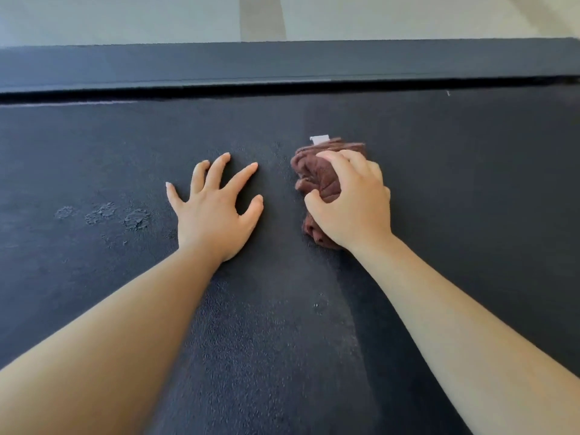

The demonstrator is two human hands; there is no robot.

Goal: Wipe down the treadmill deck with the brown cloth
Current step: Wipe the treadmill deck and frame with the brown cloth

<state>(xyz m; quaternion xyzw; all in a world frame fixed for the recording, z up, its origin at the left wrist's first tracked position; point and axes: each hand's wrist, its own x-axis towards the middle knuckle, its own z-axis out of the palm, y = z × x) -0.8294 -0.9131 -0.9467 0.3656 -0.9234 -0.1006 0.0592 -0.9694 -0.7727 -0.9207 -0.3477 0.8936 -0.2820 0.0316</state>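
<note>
Head view: brown cloth's (317,177) white tag (319,139), blank.

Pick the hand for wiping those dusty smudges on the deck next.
Right. The right hand already grips the brown cloth on the treadmill deck; the left hand lies flat and empty, though nearer the dusty smudges.

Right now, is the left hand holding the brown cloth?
No, the left hand rests flat and empty with fingers spread on the treadmill deck, while the right hand grips the bunched brown cloth.
</note>
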